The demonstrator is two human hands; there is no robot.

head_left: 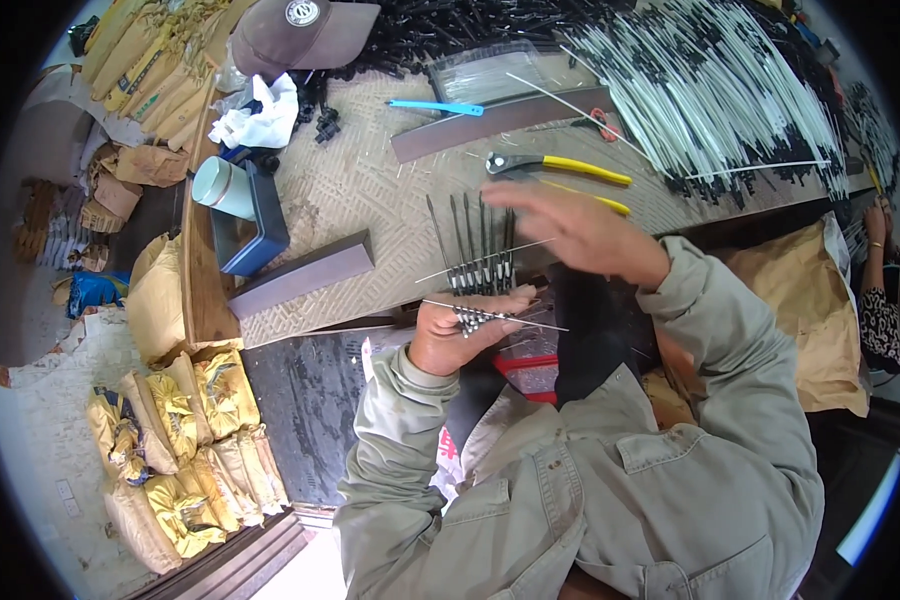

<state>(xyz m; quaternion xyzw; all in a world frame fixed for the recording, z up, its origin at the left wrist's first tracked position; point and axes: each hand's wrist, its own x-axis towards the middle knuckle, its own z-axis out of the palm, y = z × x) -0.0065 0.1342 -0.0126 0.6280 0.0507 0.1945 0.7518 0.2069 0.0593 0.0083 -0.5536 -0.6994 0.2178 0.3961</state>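
My left hand [448, 332] is closed around the lower part of a bundle of thin black rods [470, 262]. Their upper ends fan out and point away from me; pale ends stick out below my fist. Two thin metal wires lie across the bundle, one above my fingers and one over the hand. My right hand [575, 228] hovers just right of the rods' upper ends, fingers stretched out toward the left. It partly covers the rods on that side, and whether it touches them is unclear. Behind it lie pliers [585, 168] with yellow handles.
A grey bar [305, 272] lies at the table's near left, beside a blue bin [255, 225] with a pale cup [223, 186]. Another long bar [490, 128] and a blue tool [435, 107] are farther back. White-and-black rods [710, 95] pile up at right. Another person's arm [876, 245] shows far right.
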